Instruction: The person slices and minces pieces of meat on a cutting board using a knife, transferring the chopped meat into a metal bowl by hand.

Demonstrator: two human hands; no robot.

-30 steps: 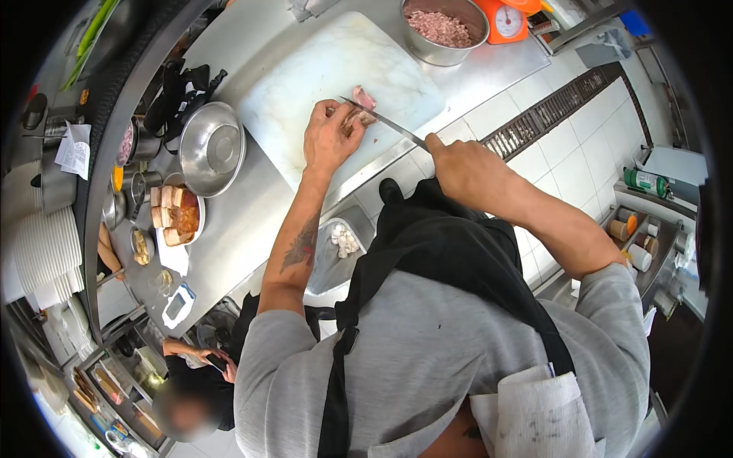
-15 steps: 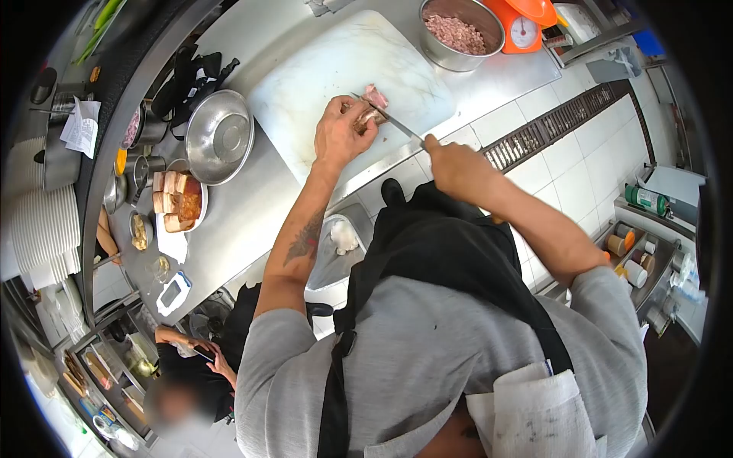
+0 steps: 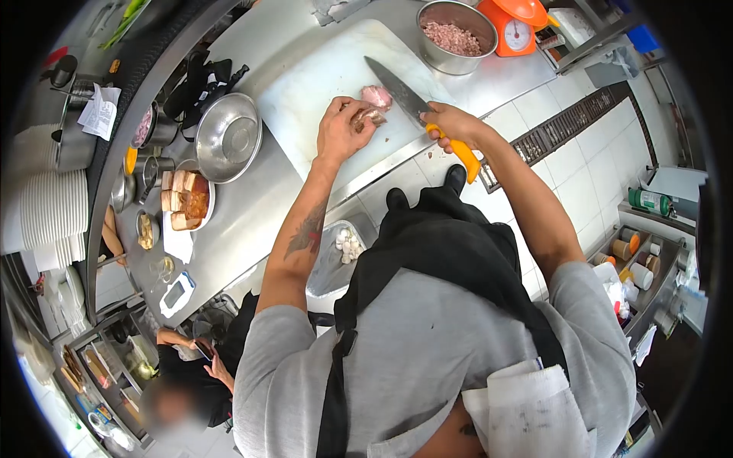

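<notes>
My left hand [image 3: 341,131] is closed around a brownish piece of meat [image 3: 369,119] on the white cutting board [image 3: 301,95]. Against that piece, on its far side, lies a pink chunk of meat [image 3: 376,97]. My right hand [image 3: 452,126] grips a kitchen knife [image 3: 397,86] by its yellow handle. The blade's broad side faces up, just to the right of the meat, and its tip points toward the far side of the board. Small scraps dot the board near the meat.
Beyond the board's right corner stand a metal pot of chopped meat [image 3: 456,38] and an orange scale [image 3: 516,34]. To the left are a steel bowl [image 3: 228,137] and a dish of pork belly blocks [image 3: 187,200]. Another person [image 3: 202,366] at lower left holds a phone.
The knife has come off the meat and shifted right, its blade turned to show the flat. My right hand has moved forward. My left hand stays on the meat.
</notes>
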